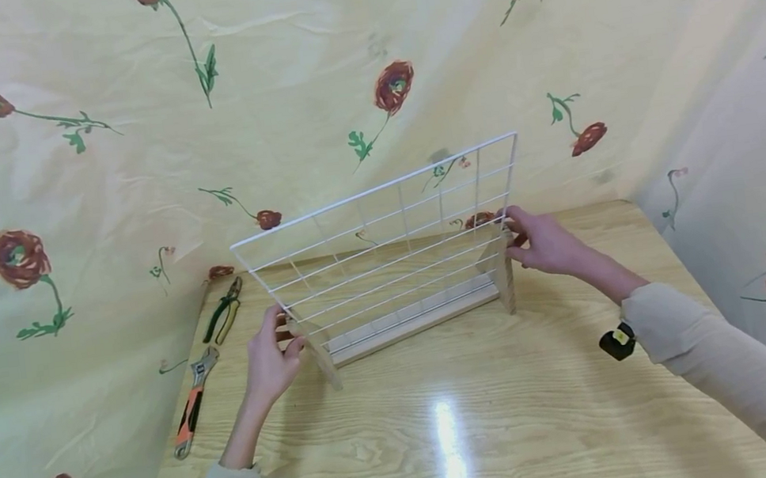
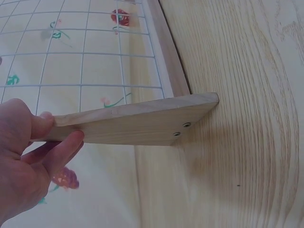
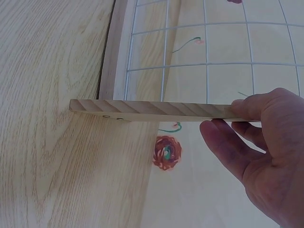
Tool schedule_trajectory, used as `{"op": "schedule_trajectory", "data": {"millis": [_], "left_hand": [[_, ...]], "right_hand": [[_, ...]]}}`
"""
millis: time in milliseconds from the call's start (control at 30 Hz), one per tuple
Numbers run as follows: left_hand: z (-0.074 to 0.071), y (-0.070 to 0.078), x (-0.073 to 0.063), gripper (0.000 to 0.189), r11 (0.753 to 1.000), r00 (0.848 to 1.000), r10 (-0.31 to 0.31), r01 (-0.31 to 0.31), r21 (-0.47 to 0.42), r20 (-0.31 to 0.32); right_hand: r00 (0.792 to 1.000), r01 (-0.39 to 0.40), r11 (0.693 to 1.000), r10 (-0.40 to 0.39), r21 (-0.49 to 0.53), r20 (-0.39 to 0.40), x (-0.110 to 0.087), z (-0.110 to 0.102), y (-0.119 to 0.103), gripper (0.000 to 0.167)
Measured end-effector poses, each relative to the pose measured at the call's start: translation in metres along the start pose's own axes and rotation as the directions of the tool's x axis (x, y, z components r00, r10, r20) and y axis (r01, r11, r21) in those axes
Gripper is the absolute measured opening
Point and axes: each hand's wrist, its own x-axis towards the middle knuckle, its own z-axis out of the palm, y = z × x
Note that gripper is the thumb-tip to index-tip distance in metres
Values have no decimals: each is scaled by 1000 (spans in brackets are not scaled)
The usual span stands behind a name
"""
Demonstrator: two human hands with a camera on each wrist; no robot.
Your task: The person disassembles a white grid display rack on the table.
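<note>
Fingers and thumbs of the left hand (image 1: 272,364) and the right hand (image 1: 547,241) were drawn narrow, each pair pinching one end of a rack (image 1: 405,220). Flower-patterned sheeting (image 1: 311,120) rose beyond, and below it spread the wood-grain table (image 1: 520,421), with the rack standing toward its far edge. That rack's long axis ran crosswise from one hand to the other on a slant, its right end lying farther from the person than its left. Neither hand was the nearer, since both touched it, the left at the left side board (image 2: 137,121) and the right at the right side board (image 3: 156,108). From the left fingers the rack stretched away to the right; from the right fingers it stretched to the left, so that its white wire grid stood between them. The grips sat high on the boards, with fingertips and thumb on opposite faces, while the boards' lower ends appeared to rest on the tabletop. Below the level of the fingers, a wooden base strip (image 1: 415,324) joined the two boards. Left of the rack, well apart from the right hand, lay a wrench (image 1: 191,406) and, beyond it, pliers (image 1: 232,296). Smallest were two screw heads (image 2: 186,125) in the left side board's outer face.
</note>
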Motion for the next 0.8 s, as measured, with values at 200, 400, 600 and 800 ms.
{"op": "schedule_trajectory", "data": {"millis": [200, 400, 600, 800], "left_hand": [[-4, -3, -4, 55, 1000, 1000, -5, 5, -7, -17], [-8, -6, -6, 55, 1000, 1000, -3, 4, 1, -24], [-13, -6, -11, 53, 999, 999, -34, 34, 14, -24], [-16, -9, -14, 51, 999, 999, -26, 28, 42, -46]], "right_hand": [[1000, 17, 1000, -17, 7, 6, 4, 5, -2, 48], [1000, 14, 1000, -14, 2, 14, 8, 8, -5, 50], [999, 28, 1000, -28, 13, 27, 13, 13, -7, 53], [999, 34, 999, -34, 18, 39, 17, 15, -10, 56]]}}
